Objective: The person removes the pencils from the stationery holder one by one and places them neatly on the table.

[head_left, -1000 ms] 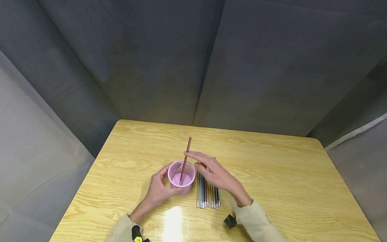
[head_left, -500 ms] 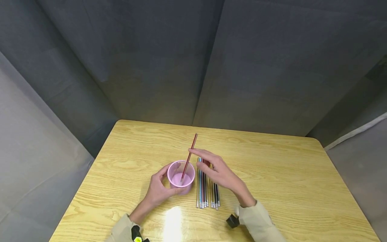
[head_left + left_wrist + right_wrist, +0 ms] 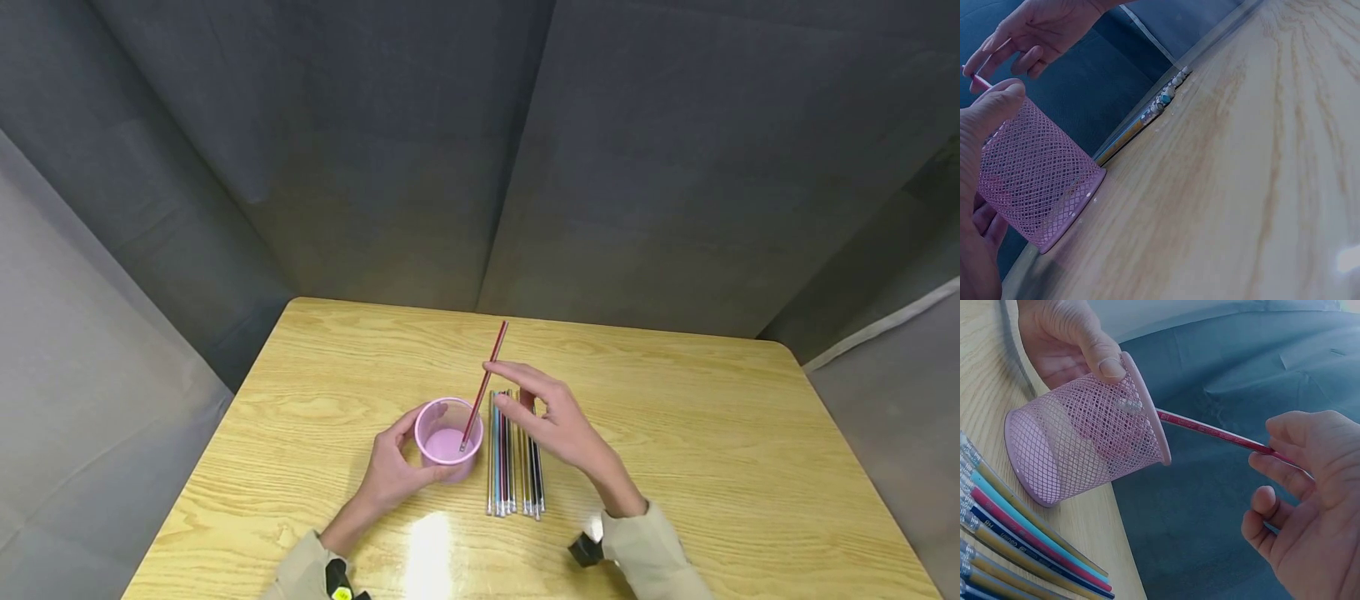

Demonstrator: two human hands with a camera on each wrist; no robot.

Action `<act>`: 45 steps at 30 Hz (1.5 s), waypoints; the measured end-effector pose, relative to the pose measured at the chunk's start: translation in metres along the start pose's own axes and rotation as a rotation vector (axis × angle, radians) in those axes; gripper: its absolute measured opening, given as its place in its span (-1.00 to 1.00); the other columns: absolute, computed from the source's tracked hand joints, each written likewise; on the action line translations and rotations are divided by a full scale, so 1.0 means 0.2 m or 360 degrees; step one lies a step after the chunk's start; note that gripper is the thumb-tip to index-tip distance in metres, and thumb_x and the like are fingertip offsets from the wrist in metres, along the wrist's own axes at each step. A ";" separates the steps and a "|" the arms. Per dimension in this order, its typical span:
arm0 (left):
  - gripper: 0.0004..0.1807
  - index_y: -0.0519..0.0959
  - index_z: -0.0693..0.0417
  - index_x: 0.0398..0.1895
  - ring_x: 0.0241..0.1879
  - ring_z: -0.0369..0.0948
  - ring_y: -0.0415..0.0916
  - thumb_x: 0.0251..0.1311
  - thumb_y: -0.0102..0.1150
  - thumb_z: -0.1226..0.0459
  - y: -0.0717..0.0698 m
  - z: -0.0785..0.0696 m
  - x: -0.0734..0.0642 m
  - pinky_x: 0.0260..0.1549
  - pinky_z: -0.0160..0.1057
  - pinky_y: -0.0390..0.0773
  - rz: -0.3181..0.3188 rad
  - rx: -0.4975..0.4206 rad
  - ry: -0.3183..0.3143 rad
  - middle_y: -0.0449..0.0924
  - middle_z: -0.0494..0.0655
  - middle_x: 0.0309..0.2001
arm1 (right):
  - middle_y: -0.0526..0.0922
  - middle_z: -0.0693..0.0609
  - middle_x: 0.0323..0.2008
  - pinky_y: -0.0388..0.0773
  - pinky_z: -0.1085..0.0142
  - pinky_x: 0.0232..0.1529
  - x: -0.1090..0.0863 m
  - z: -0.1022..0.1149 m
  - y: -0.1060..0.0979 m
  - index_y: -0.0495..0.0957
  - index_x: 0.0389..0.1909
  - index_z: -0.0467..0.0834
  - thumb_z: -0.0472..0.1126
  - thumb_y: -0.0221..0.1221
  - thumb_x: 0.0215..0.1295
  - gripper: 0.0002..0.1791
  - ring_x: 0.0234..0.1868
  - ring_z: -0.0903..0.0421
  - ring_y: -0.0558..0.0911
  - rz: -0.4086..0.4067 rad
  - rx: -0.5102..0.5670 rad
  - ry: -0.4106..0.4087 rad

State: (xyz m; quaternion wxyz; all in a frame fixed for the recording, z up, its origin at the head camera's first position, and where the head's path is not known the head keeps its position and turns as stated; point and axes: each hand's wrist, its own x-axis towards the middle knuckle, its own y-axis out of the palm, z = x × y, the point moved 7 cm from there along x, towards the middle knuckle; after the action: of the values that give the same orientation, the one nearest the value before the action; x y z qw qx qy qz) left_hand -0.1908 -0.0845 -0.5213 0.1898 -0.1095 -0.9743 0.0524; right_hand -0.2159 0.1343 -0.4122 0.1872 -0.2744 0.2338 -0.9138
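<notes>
A pink mesh pencil cup (image 3: 460, 475) stands upright on the table, and my left hand (image 3: 395, 468) grips it from the left with the thumb at the near side of the rim. My right hand (image 3: 553, 421) pinches a red pencil (image 3: 481, 395) between thumb and index finger, well above the cup. The pencil tilts up to the right, its metal-banded end inside the cup near the rim. Through the mesh in the right wrist view, that end of the pencil (image 3: 1175, 418) shows faintly. No other pencil is visible in the cup.
Several pencils (image 3: 503, 471) lie side by side right of the cup, their eraser ends toward me, in two close groups. The wooden table (image 3: 712, 450) reaches far to the right. Grey curtains (image 3: 375, 167) hang behind its back edge.
My right hand has moved right and slightly away from me with the red pencil. The pencil leans further right, its lower end higher and nearer the rim. The left hand and cup have stayed.
</notes>
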 end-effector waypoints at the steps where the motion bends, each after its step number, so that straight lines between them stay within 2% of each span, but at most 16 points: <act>1: -0.02 0.41 0.34 0.42 0.30 0.28 0.48 -0.16 0.70 0.37 0.00 0.00 0.00 0.41 0.15 0.42 0.0000 -0.0002 0.0002 0.56 0.28 0.31 | 0.62 0.00 0.31 0.49 0.29 -0.46 0.00 0.00 -0.01 0.54 0.41 -0.01 -0.29 0.27 0.45 -0.47 -0.45 0.17 0.46 -0.0019 0.0008 -0.0008; 6: -0.03 0.42 0.32 0.42 0.31 0.25 0.49 -0.16 0.70 0.37 0.00 -0.01 0.00 0.42 0.16 0.41 -0.0005 -0.0013 0.0001 0.58 0.23 0.31 | 0.67 -0.04 0.23 0.43 0.38 -0.50 -0.01 -0.01 -0.04 0.60 0.33 -0.08 -0.35 0.35 0.35 -0.47 -0.49 0.19 0.44 -0.0102 0.0035 -0.0036; 10: -0.03 0.43 0.34 0.41 0.31 0.25 0.49 -0.17 0.70 0.40 0.00 -0.01 0.00 0.41 0.16 0.41 -0.0011 -0.0007 0.0000 0.58 0.25 0.30 | 0.70 -0.09 0.13 0.37 0.41 -0.55 -0.02 0.00 -0.07 0.62 0.28 -0.21 -0.43 0.40 0.26 -0.46 -0.54 0.11 0.42 -0.0173 0.0041 -0.0026; 18: -0.04 0.45 0.25 0.42 0.31 0.20 0.51 -0.16 0.70 0.37 0.00 -0.01 0.00 0.41 0.12 0.44 -0.0012 0.0012 -0.0014 0.59 0.16 0.31 | 0.72 -0.08 -0.02 0.35 0.43 -0.55 0.00 0.21 -0.15 0.63 0.12 -0.41 -0.59 0.39 0.11 -0.51 -0.60 -0.06 0.40 -0.0299 0.0094 -0.0121; 22: -0.04 0.45 0.24 0.42 0.32 0.20 0.50 -0.14 0.70 0.35 0.00 -0.01 -0.01 0.43 0.08 0.42 -0.0015 0.0005 -0.0013 0.60 0.17 0.30 | 0.73 -0.10 -0.04 0.36 0.44 -0.53 0.00 0.22 -0.16 0.65 0.08 -0.41 -0.60 0.41 0.09 -0.53 -0.59 -0.11 0.40 -0.0315 0.0119 -0.0121; 33: -0.04 0.44 0.29 0.42 0.32 0.23 0.49 -0.14 0.70 0.37 0.00 0.00 -0.01 0.42 0.12 0.41 -0.0009 -0.0004 -0.0002 0.58 0.23 0.30 | 0.73 -0.28 -0.10 0.35 0.39 -0.59 -0.06 0.17 -0.18 0.67 0.00 -0.42 -0.61 0.41 0.08 -0.59 -0.60 -0.13 0.40 -0.0315 0.0096 -0.0081; 40: -0.05 0.46 0.25 0.42 0.32 0.21 0.50 -0.15 0.70 0.37 0.00 0.00 0.00 0.42 0.12 0.42 -0.0025 0.0008 -0.0012 0.60 0.18 0.29 | 0.72 -0.28 -0.14 0.35 0.45 -0.57 -0.11 0.11 -0.19 0.68 -0.03 -0.41 -0.61 0.41 0.08 -0.61 -0.59 -0.06 0.39 -0.0321 0.0070 -0.0046; 45: -0.05 0.46 0.25 0.41 0.31 0.23 0.50 -0.16 0.70 0.39 0.00 0.00 -0.01 0.40 0.18 0.41 -0.0029 0.0007 -0.0010 0.61 0.19 0.29 | 0.73 -0.27 -0.15 0.35 0.47 -0.55 -0.13 0.07 -0.20 0.69 -0.02 -0.38 -0.58 0.42 0.11 -0.63 -0.58 -0.14 0.39 -0.0309 0.0051 0.0024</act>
State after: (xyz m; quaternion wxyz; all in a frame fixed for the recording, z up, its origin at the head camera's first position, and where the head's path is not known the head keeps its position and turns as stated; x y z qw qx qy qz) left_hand -0.1895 -0.0842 -0.5213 0.1875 -0.1000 -0.9757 0.0533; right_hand -0.1961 0.1757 -0.3917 0.1005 -0.2859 0.1930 -0.9333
